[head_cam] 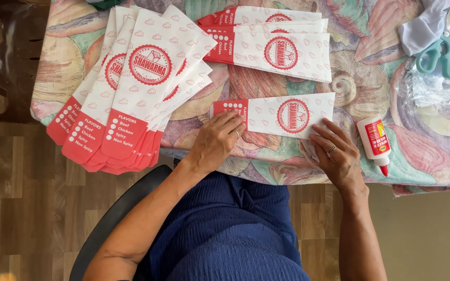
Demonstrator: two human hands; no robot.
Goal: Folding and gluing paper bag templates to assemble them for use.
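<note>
Pressing down a white-and-red paper bag [282,115] at frame centre with left hand [215,143] and right hand [338,153], glue bottle [375,143] lying just right.

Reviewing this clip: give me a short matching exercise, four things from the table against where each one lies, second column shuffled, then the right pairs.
Things:
1. glue bottle
2. scissors
3. fanned stack of paper sleeves
4. single paper sleeve

Places:
A. left end of the table, hanging over the edge
B. under both hands, left hand and right hand
C. far right corner, on clear plastic
D. just right of the right hand, red cap toward the person

Pairs: 1-D, 2-C, 3-A, 4-B
</note>
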